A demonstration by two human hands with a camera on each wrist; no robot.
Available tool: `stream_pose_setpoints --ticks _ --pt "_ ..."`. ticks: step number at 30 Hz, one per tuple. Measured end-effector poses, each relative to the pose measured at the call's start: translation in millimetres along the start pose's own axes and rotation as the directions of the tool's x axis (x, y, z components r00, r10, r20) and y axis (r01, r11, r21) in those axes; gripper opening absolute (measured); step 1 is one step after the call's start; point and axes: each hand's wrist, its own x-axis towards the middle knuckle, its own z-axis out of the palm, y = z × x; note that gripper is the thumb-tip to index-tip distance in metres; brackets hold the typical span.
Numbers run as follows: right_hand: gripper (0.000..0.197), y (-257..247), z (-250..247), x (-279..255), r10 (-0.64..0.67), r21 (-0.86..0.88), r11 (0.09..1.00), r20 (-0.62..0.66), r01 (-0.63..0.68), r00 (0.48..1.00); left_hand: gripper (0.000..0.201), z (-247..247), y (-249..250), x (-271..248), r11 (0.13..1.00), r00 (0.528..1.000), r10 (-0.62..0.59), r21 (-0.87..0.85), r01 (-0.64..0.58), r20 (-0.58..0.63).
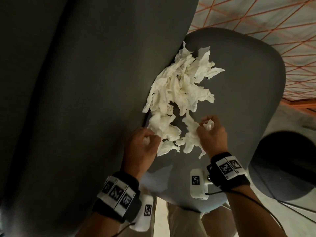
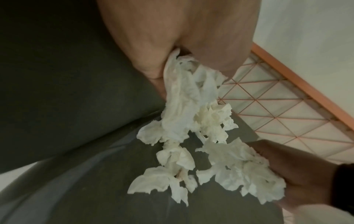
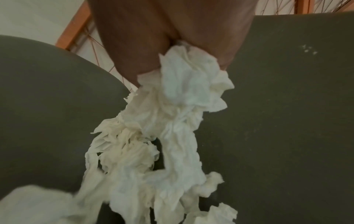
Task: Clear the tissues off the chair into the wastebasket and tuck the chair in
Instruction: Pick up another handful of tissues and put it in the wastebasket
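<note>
A heap of crumpled white tissues lies on the dark grey chair seat, against the chair back. My left hand grips a wad of tissue at the near left of the heap. My right hand clutches another bunch of tissue at the near right, with strands trailing down to the seat. The dark round wastebasket stands on the floor to the right of the chair.
A pale rug with an orange grid pattern covers the floor beyond the chair. A light wall with an orange skirting strip runs past it. My legs show below the seat's front edge.
</note>
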Motion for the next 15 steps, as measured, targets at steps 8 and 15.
stream_pose_setpoints --ticks 8,15 --pt "0.021 6 -6 2 0.102 0.021 0.995 0.03 -0.103 0.994 0.022 12 -19 -14 0.998 0.997 -0.057 0.039 0.055 0.051" --pt "0.008 31 -16 -7 0.117 -0.05 0.992 0.039 -0.115 0.992 0.04 63 -30 -1 0.933 0.969 -0.087 0.361 -0.002 0.23"
